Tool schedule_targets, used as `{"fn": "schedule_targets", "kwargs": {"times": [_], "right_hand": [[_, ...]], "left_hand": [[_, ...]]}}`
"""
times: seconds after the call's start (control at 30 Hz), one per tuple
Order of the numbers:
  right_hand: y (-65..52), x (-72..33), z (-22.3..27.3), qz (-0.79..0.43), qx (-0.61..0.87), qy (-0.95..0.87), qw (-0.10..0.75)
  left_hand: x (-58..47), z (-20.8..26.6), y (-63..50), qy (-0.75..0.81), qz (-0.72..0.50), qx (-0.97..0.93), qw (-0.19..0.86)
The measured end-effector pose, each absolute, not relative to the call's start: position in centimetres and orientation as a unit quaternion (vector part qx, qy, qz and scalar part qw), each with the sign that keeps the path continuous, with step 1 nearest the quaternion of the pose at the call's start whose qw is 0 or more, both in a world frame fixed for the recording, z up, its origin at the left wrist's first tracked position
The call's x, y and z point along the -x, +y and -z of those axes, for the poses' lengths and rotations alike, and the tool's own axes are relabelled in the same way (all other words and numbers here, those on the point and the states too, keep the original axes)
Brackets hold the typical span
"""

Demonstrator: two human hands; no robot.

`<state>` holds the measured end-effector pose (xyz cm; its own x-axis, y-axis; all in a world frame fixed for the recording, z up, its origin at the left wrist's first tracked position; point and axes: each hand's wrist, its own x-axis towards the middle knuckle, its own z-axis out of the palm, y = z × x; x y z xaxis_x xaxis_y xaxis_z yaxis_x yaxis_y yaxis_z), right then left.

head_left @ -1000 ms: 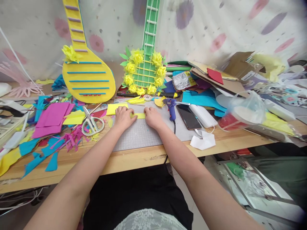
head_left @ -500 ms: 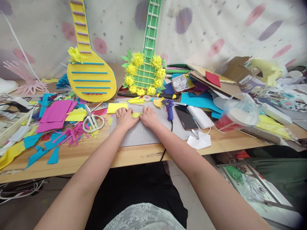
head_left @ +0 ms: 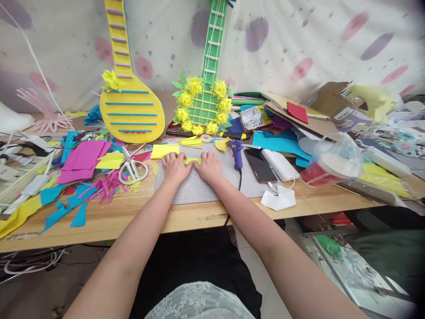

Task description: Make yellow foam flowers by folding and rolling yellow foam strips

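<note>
Table (head_left: 195,215): grey mat (head_left: 195,189) stops short of front edge; mat surface separates that edge from left hand (head_left: 175,168) and right hand (head_left: 210,167), both gripping yellow strip (head_left: 192,161).

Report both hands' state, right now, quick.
Left hand: on the left part of the yellow strip; whether it grips cannot be told.
Right hand: on the strip's right part; grip likewise cannot be told.

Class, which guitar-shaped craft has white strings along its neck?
The green craft, on the right; the yellow craft shows purple crossbars but no strings.
</note>
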<state>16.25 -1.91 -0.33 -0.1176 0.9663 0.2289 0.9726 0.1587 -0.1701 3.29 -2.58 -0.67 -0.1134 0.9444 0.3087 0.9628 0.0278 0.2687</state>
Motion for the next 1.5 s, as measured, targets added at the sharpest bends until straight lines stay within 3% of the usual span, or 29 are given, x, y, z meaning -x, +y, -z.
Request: {"fn": "schedule_targets", "kwargs": {"times": [0.47, 0.7, 0.83, 1.2, 1.5], "right_hand": [[-2.4, -17.5, -0.2, -0.04, 0.66, -0.738, 0.134], [-1.8, -17.2, 0.1, -0.023, 0.585, -0.775, 0.238], [-1.5, -16.2, 0.6, -0.062, 0.52, -0.826, 0.207], [-1.4, -16.2, 0.9, -0.081, 0.537, -0.816, 0.196], [-1.3, -16.5, 0.9, -0.112, 0.544, -0.794, 0.247]], "left_hand": [[-3.0, 0.5, -2.7, -0.714, 0.201, 0.67, 0.007], [-3.0, 0.8, -2.6, -0.708, 0.211, 0.674, 0.013], [-3.0, 0.6, -2.7, -0.712, 0.202, 0.673, 0.013], [-2.2, 0.5, -3.0, -0.724, 0.23, 0.649, -0.036], [-2.5, 0.3, -3.0, -0.701, 0.257, 0.664, -0.048]]}}
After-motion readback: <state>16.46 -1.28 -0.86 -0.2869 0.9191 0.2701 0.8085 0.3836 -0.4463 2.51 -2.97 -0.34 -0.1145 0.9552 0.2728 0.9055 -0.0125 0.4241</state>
